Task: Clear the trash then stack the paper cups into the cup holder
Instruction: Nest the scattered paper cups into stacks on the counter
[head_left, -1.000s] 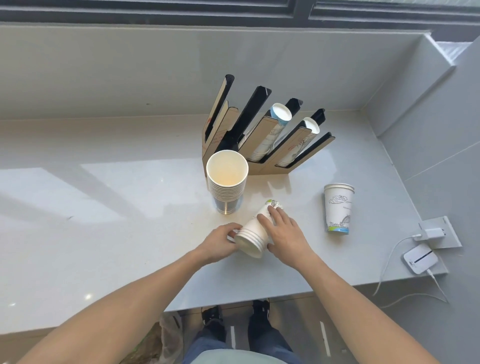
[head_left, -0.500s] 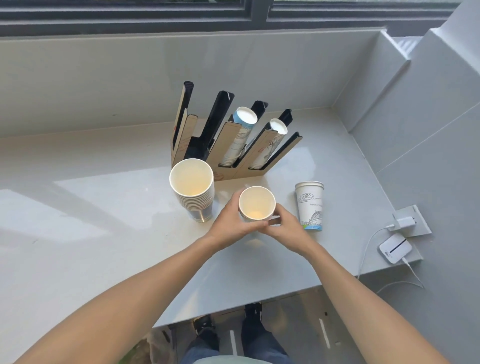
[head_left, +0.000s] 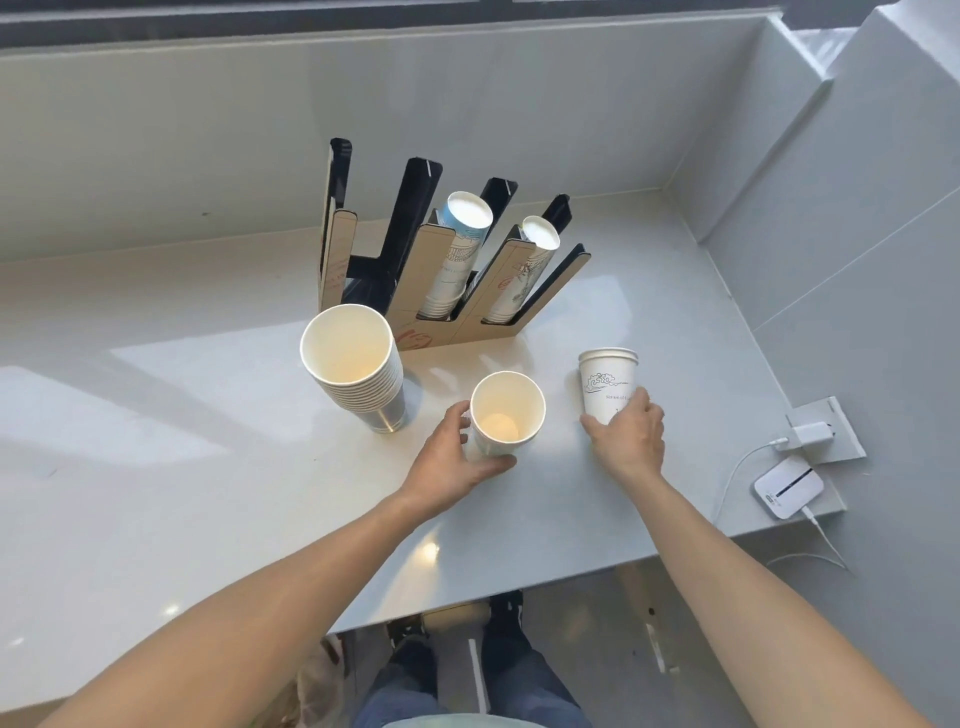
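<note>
Left hand (head_left: 451, 462) grip clamped on upright cup (head_left: 506, 415) mid-tabletop (head_left: 156, 467). Right hand (head_left: 626, 434) grip wrapped around printed cup (head_left: 607, 382), right. Stack (head_left: 358, 374) left; holder (head_left: 447, 260) far.

A: What do the hands cover?

B: The left hand (head_left: 451, 462) hides the lower wall of the open cup (head_left: 506, 413); the right hand (head_left: 626, 435) covers the base of the printed cup (head_left: 607, 382), whose small lettering is unreadable.

A: Beyond them?

B: The cup holder (head_left: 441, 270) slats hide most of the slotted cups (head_left: 460, 244). Both arms run off the bottom edge.
</note>
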